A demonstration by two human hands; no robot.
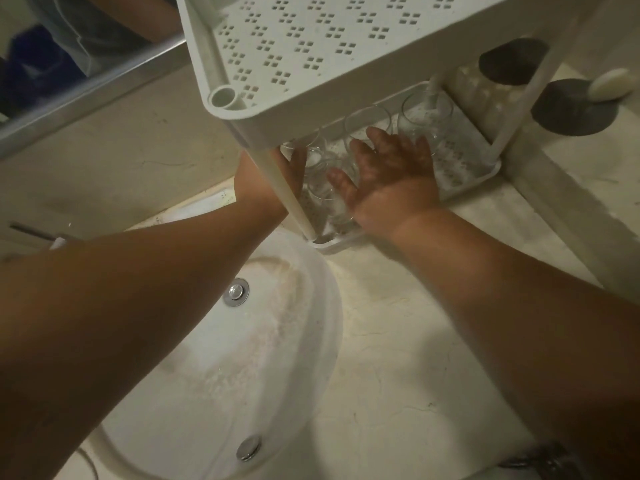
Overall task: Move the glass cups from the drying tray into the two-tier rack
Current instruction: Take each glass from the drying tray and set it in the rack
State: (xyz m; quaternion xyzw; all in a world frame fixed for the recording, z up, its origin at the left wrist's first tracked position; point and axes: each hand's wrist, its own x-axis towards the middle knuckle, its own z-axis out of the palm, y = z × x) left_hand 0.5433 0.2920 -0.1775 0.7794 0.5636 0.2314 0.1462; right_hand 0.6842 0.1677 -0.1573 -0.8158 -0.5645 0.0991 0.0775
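Note:
The white two-tier rack (311, 46) stands on the counter, its perforated top shelf bare. On its lower shelf (464, 161) stand several clear glass cups (426, 112). My right hand (391, 174) reaches under the top shelf with fingers spread straight over the cups, touching one near the front (332, 199). My left hand (273, 178) is behind the rack's front post (284, 188); its fingers seem wrapped around a glass cup (311, 150) at the left end, but the post and shelf hide much of the hand. No drying tray is in view.
A white round sink (242, 341) with a metal drain lies below my arms. Dark round lids (571, 109) and a pale soap bar (609, 84) sit right of the rack. A mirror with a metal frame (86, 88) runs along the upper left.

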